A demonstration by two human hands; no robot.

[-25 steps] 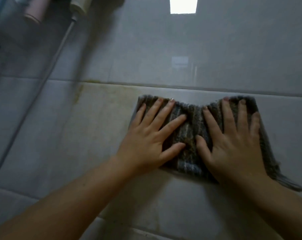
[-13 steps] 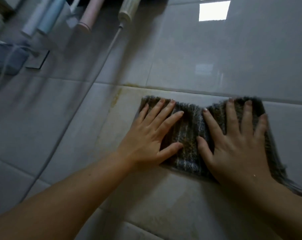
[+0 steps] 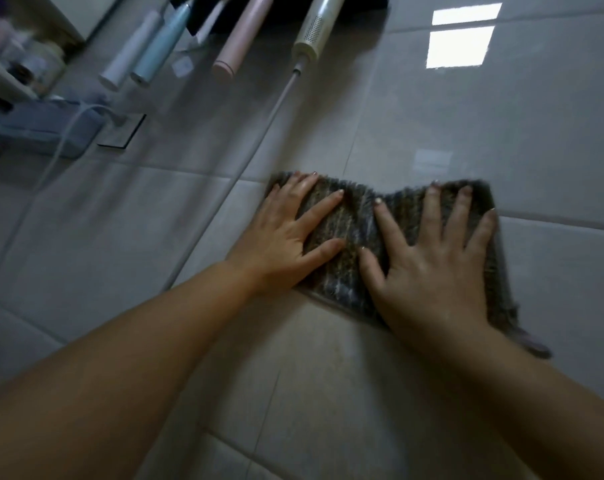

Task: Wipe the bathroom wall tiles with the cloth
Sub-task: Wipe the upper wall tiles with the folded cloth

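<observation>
Grey wall tiles (image 3: 432, 109) look partly wiped; both hands, left hand (image 3: 286, 233) and right hand (image 3: 432, 268), press flat, fingers spread, on the cloth (image 3: 359, 220), much wall left.

Both hands are pressing a grey ribbed cloth (image 3: 366, 237) flat against the wall tiles (image 3: 328, 368), left hand (image 3: 286, 237) on its left part, right hand (image 3: 432, 271) on its right, fingers spread. Toothbrush handles (image 3: 148, 53) are hanging along the wall's upper left, a white cord (image 3: 259, 133) trailing below.
</observation>
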